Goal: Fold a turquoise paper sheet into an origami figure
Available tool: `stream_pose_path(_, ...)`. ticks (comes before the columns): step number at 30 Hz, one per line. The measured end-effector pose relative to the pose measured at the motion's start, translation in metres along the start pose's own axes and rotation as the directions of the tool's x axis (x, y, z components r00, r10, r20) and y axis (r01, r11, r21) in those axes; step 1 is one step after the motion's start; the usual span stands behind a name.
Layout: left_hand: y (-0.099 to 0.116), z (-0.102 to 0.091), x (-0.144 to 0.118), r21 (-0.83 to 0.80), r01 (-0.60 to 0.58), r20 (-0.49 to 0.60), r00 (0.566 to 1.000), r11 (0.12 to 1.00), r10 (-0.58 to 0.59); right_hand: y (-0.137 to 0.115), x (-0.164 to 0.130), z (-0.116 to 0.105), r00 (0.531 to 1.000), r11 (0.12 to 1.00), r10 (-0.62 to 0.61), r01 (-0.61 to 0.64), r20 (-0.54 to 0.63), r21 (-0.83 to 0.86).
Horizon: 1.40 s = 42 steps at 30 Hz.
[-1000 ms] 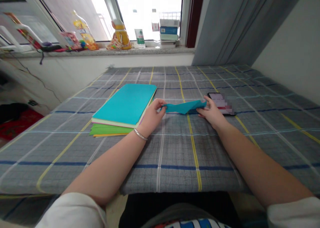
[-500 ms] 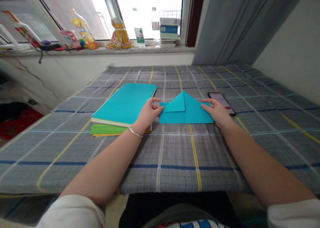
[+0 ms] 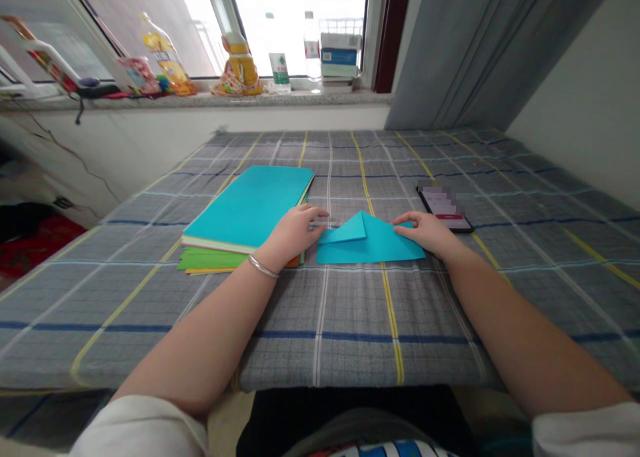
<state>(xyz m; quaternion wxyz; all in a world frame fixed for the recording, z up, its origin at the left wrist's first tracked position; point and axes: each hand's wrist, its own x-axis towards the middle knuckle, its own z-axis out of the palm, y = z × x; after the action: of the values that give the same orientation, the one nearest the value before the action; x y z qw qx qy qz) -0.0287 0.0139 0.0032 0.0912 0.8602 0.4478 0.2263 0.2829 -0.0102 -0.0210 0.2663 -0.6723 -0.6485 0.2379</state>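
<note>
Surface (image 3: 350,323): a grey checked cloth with yellow, blue and white lines is covering it, and it is running from the near edge up to the wall under the window.
Windowsill (image 3: 300,99): bottles, a box and packets are standing along it.
Paper stack (image 3: 250,210): coloured sheets are lying left of centre, a teal sheet on top, with green and orange edges showing beneath.
Folded paper (image 3: 380,243): a teal sheet is lying flat on the surface just right of the stack, folded into a peak, with a smaller flap lying over its left half.
Left hand (image 3: 293,233): it is resting palm down, fingers spread loosely, fingertips touching the folded paper's left corner; a bracelet (image 3: 263,267) is sitting on the wrist.
Right hand (image 3: 425,231): it is lying open and flat, fingers pressing on the right side of the folded paper, pinching nothing.
Phone (image 3: 445,207): it is lying face up just beyond the right hand.
</note>
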Motion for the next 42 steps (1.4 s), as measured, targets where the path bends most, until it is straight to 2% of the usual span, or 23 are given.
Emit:
stream_pose_path(3,0.007,0.003,-0.002,0.039,-0.242,0.082,0.968,0.969,0.239,0.001,-0.001,0.000,1.000,0.999,-0.026,0.026,-0.009,-0.040)
stream_pose_path(6,0.014,0.010,-0.004,0.034,-0.359,0.170,0.922,0.933,0.348,0.002,-0.002,0.000,0.999,0.998,-0.038,0.038,-0.014,-0.053)
stream_pose_path(10,0.019,0.019,-0.006,0.021,-0.388,0.207,0.904,0.922,0.375,0.000,-0.004,-0.002,0.997,0.993,-0.073,0.073,-0.003,-0.088)
stream_pose_path(15,0.023,0.019,-0.008,0.069,-0.402,0.230,0.897,0.913,0.378,0.002,-0.004,-0.005,0.991,0.981,-0.136,0.134,-0.010,-0.143)
stream_pose_path(18,0.029,0.015,-0.010,0.101,-0.409,0.275,0.887,0.907,0.370,0.002,-0.003,-0.006,0.978,0.972,-0.185,0.168,-0.098,-0.162)
stream_pose_path(21,0.034,0.014,-0.011,0.122,-0.413,0.309,0.880,0.903,0.360,-0.006,-0.005,-0.003,0.937,0.951,-0.297,0.275,-0.182,-0.140)
stream_pose_path(22,0.035,0.014,-0.011,0.129,-0.415,0.313,0.879,0.901,0.360,-0.010,-0.007,-0.001,0.922,0.935,-0.351,0.333,-0.167,-0.124)
stream_pose_path(26,0.036,0.015,-0.010,0.164,-0.442,0.291,0.876,0.882,0.385,-0.029,-0.017,0.012,0.839,0.836,-0.538,0.544,0.084,-0.068)
stream_pose_path(28,0.036,0.016,-0.010,0.168,-0.482,0.270,0.862,0.860,0.430,-0.036,-0.021,0.017,0.798,0.803,-0.570,0.591,0.197,-0.068)
stream_pose_path(30,0.036,0.016,-0.009,0.161,-0.519,0.252,0.844,0.839,0.474,-0.042,-0.024,0.020,0.778,0.777,-0.572,0.616,0.261,-0.132)
stream_pose_path(32,0.037,0.015,-0.009,0.155,-0.533,0.238,0.837,0.832,0.492,-0.045,-0.027,0.020,0.782,0.760,-0.555,0.615,0.282,-0.211)
stream_pose_path(36,0.041,0.011,-0.010,0.175,-0.494,0.248,0.859,0.851,0.448,-0.045,-0.033,0.012,0.795,0.758,-0.526,0.600,0.302,-0.257)
stream_pose_path(39,0.044,0.008,-0.009,0.213,-0.446,0.260,0.884,0.869,0.389,-0.041,-0.035,0.006,0.770,0.750,-0.547,0.625,0.329,-0.215)
stream_pose_path(42,0.043,0.008,-0.008,0.207,-0.434,0.253,0.889,0.877,0.380,-0.038,-0.034,0.004,0.740,0.734,-0.578,0.656,0.345,-0.176)
